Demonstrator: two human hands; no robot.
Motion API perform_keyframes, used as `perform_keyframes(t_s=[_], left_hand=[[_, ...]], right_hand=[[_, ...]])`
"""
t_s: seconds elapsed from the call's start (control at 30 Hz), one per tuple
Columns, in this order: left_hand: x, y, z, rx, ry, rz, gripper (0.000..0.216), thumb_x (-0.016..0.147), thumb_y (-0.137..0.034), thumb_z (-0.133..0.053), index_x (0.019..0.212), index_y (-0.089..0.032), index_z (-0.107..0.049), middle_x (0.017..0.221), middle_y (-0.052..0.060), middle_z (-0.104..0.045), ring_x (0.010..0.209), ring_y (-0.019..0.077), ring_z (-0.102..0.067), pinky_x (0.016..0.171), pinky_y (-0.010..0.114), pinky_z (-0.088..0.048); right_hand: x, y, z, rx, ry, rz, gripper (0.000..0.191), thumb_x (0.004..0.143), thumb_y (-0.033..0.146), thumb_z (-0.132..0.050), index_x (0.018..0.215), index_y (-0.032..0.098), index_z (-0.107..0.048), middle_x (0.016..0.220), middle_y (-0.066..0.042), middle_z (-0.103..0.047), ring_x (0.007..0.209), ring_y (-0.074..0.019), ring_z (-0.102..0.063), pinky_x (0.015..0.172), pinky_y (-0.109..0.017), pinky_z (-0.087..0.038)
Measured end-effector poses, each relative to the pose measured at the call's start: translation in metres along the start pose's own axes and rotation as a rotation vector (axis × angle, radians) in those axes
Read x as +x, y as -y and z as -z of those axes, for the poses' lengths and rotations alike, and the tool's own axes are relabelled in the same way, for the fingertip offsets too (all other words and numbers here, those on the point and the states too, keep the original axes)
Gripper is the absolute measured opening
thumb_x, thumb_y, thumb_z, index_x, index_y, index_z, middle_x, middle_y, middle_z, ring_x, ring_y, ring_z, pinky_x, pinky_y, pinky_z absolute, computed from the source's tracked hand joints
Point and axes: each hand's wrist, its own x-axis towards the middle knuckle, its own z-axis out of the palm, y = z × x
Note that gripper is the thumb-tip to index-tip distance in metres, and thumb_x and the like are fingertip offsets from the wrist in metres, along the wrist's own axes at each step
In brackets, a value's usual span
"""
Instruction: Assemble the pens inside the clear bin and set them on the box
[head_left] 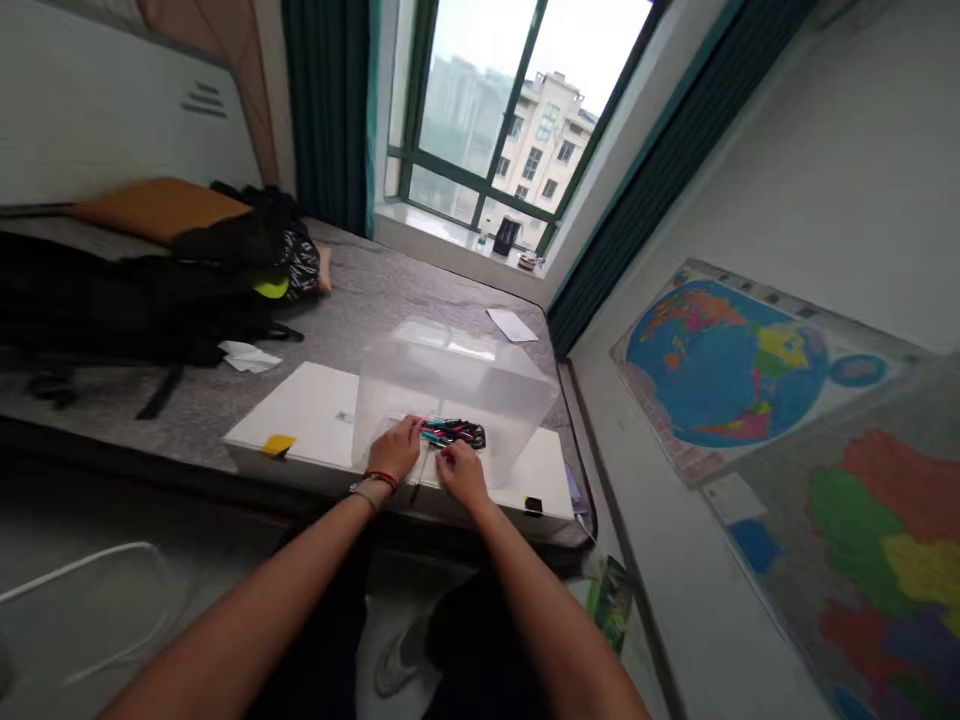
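Observation:
A bundle of pens point(457, 432), mostly dark with some teal and red ones, lies at the near side of a clear plastic bin point(517, 385). My left hand point(397, 447) is at the left end of the bundle, its fingers curled around a thin reddish or teal pen end. Just below the pens, my right hand point(460, 472) has its fingers bent and pressed together; what they hold, if anything, is too small to make out. Beneath the bin is a long white box point(311, 410) with yellow and black tabs on its front edge.
The box rests on a grey mattress point(360, 270). Black bags and clothing point(150, 290) lie to the left, near a crumpled tissue point(250, 357). A white paper point(512, 325) lies behind the bin. On the right, a wall carries a world map point(727, 360).

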Motion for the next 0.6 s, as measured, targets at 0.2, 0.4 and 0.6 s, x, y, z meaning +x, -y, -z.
perform_keyframes(t_s=[0.2,0.4,0.6], left_hand=[[0.002,0.0,0.005,0.036,0.083,-0.047,0.039,0.099,-0.044,-0.027,0.114,-0.026,-0.058,0.093,0.006,-0.07,0.08,0.0202,-0.065,0.064,0.027,-0.039],[0.019,0.008,0.006,0.075,0.102,-0.042,0.038,0.098,-0.044,-0.03,0.111,-0.025,-0.061,0.092,0.007,-0.07,0.08,0.0211,-0.065,0.065,0.028,-0.04],[0.031,0.012,0.003,0.066,0.067,-0.076,0.037,0.098,-0.044,-0.031,0.109,-0.025,-0.061,0.093,0.007,-0.071,0.078,0.0209,-0.065,0.063,0.027,-0.039]], right_hand=[[0.0,0.0,-0.001,0.107,-0.069,-0.03,0.007,0.084,0.021,-0.056,0.081,0.019,-0.062,0.084,-0.005,-0.06,0.081,-0.0179,-0.056,0.075,-0.029,-0.044],[0.019,-0.002,-0.007,0.195,-0.066,-0.046,0.008,0.08,0.016,-0.056,0.082,0.019,-0.064,0.085,-0.004,-0.064,0.083,-0.0179,-0.059,0.079,-0.03,-0.047],[0.027,-0.007,-0.009,0.296,-0.203,-0.178,0.015,0.087,0.022,-0.05,0.089,0.019,-0.065,0.088,-0.005,-0.067,0.081,-0.0177,-0.061,0.074,-0.028,-0.049]])
